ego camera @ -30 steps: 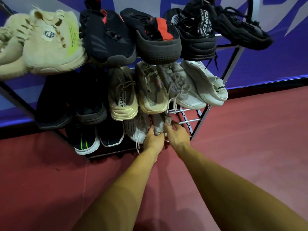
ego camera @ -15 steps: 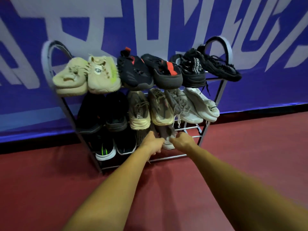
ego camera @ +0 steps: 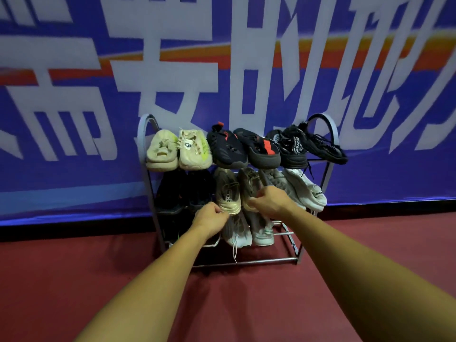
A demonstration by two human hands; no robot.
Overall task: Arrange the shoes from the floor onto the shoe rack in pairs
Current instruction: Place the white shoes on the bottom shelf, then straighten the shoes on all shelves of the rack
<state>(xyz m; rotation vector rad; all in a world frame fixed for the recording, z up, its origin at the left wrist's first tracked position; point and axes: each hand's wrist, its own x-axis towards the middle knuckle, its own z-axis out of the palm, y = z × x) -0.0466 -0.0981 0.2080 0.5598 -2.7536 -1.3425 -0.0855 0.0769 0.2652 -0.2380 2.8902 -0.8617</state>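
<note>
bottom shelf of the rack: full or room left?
Room left: the bottom shelf shows bare rods past the white sneaker, at its right end.

From our head we look forward and down, near the grey metal shoe rack (ego camera: pixel 246 261) holding the tan mesh sneakers (ego camera: pixel 227 193) we grip.

The shoe rack (ego camera: pixel 246 260) is smooth grey metal tube; the floor (ego camera: pixel 370 243) looks matt red.

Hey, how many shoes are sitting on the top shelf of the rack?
6. Two cream shoes at the left, two black-and-red shoes in the middle, two black shoes at the right. None seems hidden there.
</note>
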